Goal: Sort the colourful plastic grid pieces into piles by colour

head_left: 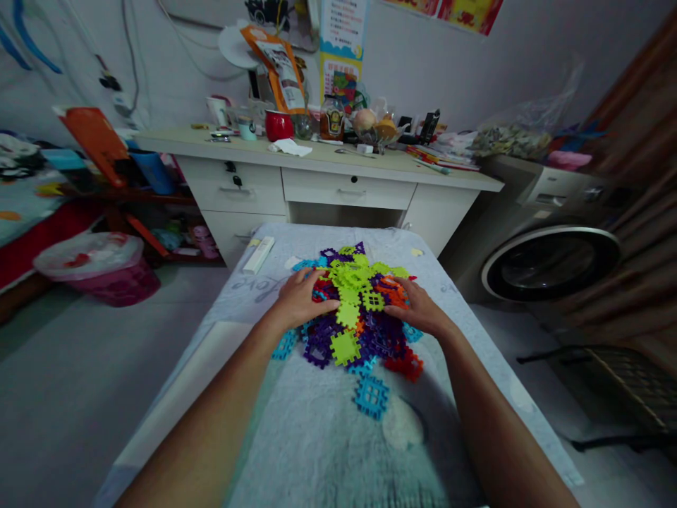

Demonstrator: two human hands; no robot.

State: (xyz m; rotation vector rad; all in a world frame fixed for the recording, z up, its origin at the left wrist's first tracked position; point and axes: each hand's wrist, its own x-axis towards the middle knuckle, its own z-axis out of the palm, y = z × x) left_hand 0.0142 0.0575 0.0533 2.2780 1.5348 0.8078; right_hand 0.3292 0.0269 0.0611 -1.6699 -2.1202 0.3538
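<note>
A heap of flat plastic interlocking tiles [353, 310] in green, purple, blue and orange lies on a narrow table covered with a pale blue cloth [317, 423]. My left hand [302, 300] rests palm down on the left side of the heap, fingers stretched over the tiles. On the right side my right hand [417, 305] lies on the pieces, its fingertips touching an orange tile [392, 288]. A single blue tile [371, 395] sits apart, nearer to me.
A white desk [338, 185] crowded with a red mug [278, 125], jars and papers stands behind the table. A washing machine [550, 254] is at the right, a pink bin [100, 268] at the left. A white tube [258, 255] lies on the cloth's far left.
</note>
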